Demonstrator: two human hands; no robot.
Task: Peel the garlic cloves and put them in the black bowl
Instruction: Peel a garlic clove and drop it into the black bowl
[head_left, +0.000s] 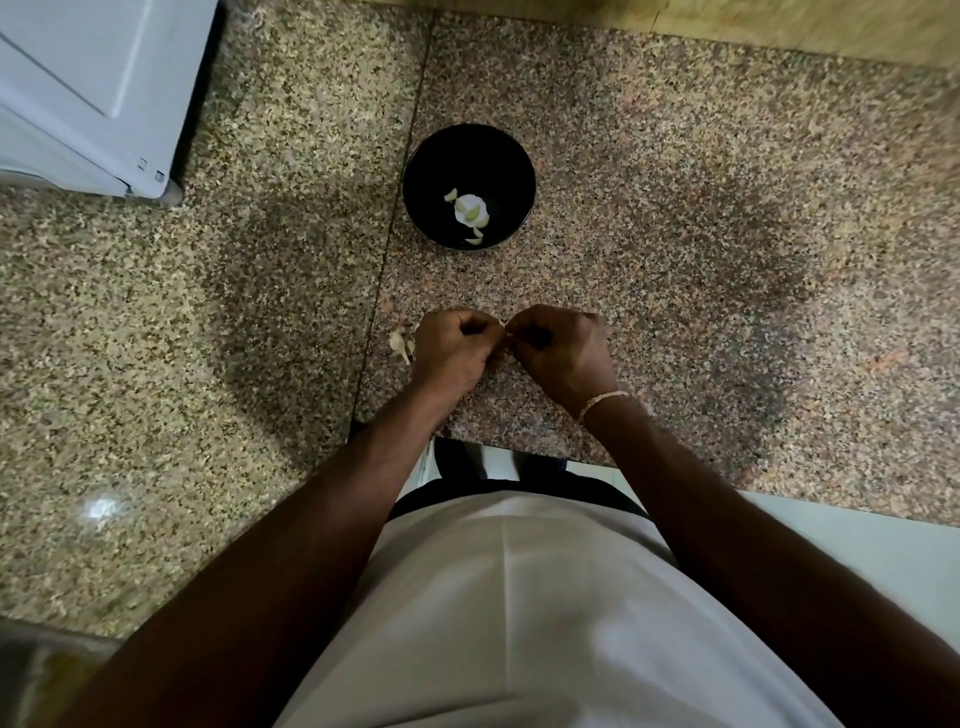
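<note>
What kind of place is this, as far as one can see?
Probably a home kitchen: a speckled granite counter, a white appliance at its far left, and a black bowl holding peeled garlic cloves.

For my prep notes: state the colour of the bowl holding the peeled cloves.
Black; the bowl shows best in the head view, pale cloves inside.

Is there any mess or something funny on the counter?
Only a little. Some garlic bits lie loose on the granite counter beside the left hand. The black bowl sits upright with cloves inside. Nothing looks spilled or broken.
</note>
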